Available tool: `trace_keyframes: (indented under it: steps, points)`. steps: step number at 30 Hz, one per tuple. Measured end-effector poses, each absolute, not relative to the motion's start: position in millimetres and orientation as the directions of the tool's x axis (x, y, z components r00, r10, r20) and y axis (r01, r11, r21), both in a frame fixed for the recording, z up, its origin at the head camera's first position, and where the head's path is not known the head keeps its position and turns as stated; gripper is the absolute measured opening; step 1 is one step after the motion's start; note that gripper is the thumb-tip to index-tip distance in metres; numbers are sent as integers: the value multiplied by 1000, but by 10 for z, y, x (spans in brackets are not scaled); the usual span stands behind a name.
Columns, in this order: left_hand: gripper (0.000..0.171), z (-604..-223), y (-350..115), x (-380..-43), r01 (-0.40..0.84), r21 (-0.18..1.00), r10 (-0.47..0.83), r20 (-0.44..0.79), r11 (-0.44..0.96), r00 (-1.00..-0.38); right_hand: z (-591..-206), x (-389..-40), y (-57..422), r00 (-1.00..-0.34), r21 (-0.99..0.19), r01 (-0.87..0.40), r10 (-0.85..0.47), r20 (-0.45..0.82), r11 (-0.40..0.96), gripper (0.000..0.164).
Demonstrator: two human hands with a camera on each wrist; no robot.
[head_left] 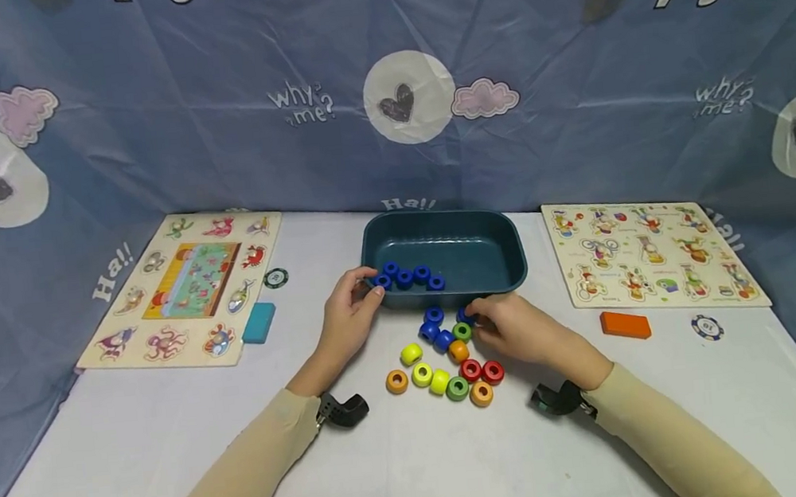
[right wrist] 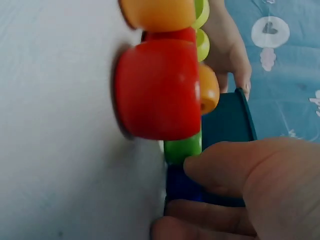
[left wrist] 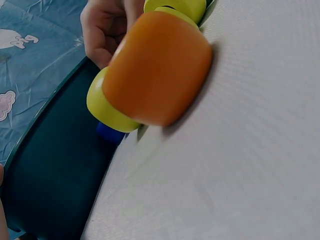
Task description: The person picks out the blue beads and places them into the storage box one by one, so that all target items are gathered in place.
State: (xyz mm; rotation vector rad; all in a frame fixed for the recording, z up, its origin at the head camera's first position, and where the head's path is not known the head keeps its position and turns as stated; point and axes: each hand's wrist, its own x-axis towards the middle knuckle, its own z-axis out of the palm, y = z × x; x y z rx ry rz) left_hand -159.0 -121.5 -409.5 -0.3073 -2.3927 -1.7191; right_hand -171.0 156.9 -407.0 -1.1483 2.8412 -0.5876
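Observation:
A dark teal tray (head_left: 441, 226) stands at the back middle of the table, with several blue beads (head_left: 405, 278) in its left front part. My left hand (head_left: 348, 316) grips the tray's left front corner, thumb at the rim. Just in front of the tray, my right hand (head_left: 521, 329) pinches a blue bead (right wrist: 182, 185) between thumb and fingers, close to the tabletop. A green bead (right wrist: 184, 149) sits right beside that thumb. More loose beads lie in front of the tray: blue, yellow, orange, green and red (head_left: 492, 372).
A sea-animal puzzle board (head_left: 120, 323) lies at the left, near a teal block (head_left: 259, 323) and a dark chip (head_left: 275, 279). Another puzzle board (head_left: 626, 226) is at the right, with an orange block (head_left: 624, 325) and a chip (head_left: 707, 327) before it. A blue printed cloth (head_left: 539, 147) hangs behind.

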Motion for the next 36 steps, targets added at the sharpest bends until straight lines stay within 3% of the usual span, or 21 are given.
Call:
trace_keyframes:
  steps: [5,17,25,30,36]
  points:
    - [33,-4075,-1221,-1600,283,904,55,281,322,-958,-4047,-1707,1546,-752,-344,-647,-645,138,680,10]
    - [33,-4089,-1229,-1591,273,903,48,273,332,-961,-3998,-1681,1522,-727,-288,-684,-659,194,670,12]
    - [34,-4120,-1218,-1576,265,910,57,261,319,-964,-3554,-1691,1525,-630,-326,-776,-628,458,540,13]
    - [33,-4121,-1217,-1575,271,907,49,270,321,-962,-3360,-1996,1421,-715,-392,-698,-553,427,599,15]
    - [33,-4103,-1196,-1582,277,908,56,274,315,-960,-3565,-2439,1291,-825,-491,-564,-479,300,664,23]
